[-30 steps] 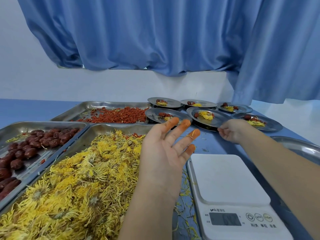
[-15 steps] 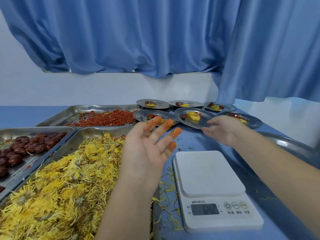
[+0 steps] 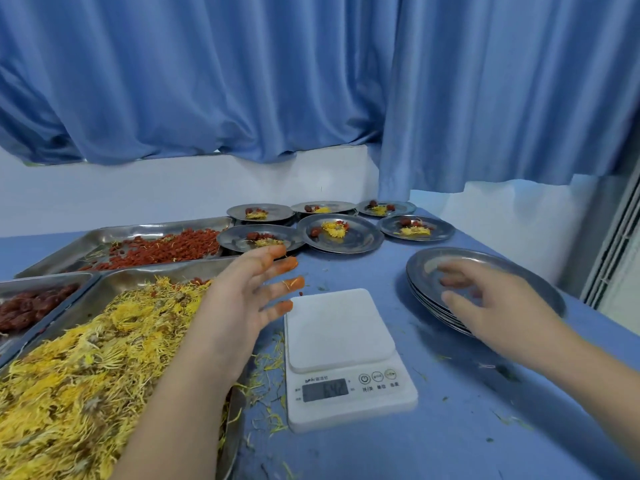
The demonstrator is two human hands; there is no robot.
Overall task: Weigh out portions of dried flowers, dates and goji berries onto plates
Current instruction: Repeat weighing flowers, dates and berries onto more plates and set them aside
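Scale [image 3: 349,362] display and labels: illegible

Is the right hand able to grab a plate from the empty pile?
Probably yes. The right hand hovers open right over the stack of empty plates, and nothing sits between them.

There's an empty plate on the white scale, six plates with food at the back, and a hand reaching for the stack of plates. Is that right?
Not quite. The scale has nothing on it; its white top is bare in the head view. The rest holds: six filled plates sit at the back, and the right hand reaches over the stack of plates.
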